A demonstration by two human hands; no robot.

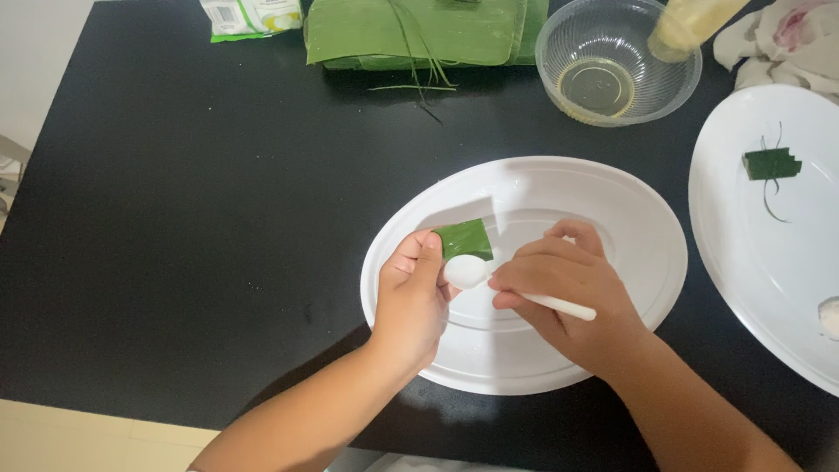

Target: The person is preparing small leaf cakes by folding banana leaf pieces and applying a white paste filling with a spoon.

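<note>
Fingers [426, 253] of the left hand [411, 301] are curled narrow around a small folded piece of green leaf [465, 239], pinching its lower left edge with the thumb on top, so the leaf juts from the fingertips toward about one o'clock, over the near-left part of the oval white plate [612, 210]. The right hand [568, 293] is closed around a white plastic spoon [489, 280]; its handle runs out of the fist toward four o'clock and its bowl points toward ten o'clock, so the long axis lies on the ten-to-four line. The spoon's bowl sits just below the leaf, at about six o'clock from it, and touches or nearly touches the left thumb; whether it carries a white filling or is simply the bare bowl is hard to tell from this angle. Both hands meet over the plate, the left nearer the leaf, the right nearer the plate's middle. On the black worktop [192, 227], at twelve o'clock from the hands, lies a stack of large green leaves [411, 31] with loose fibres, and at one o'clock a clear plastic bowl [616, 61] holding a little pale liquid. At three o'clock a second white plate [743, 245] carries a finished green leaf parcel [771, 163].
</note>
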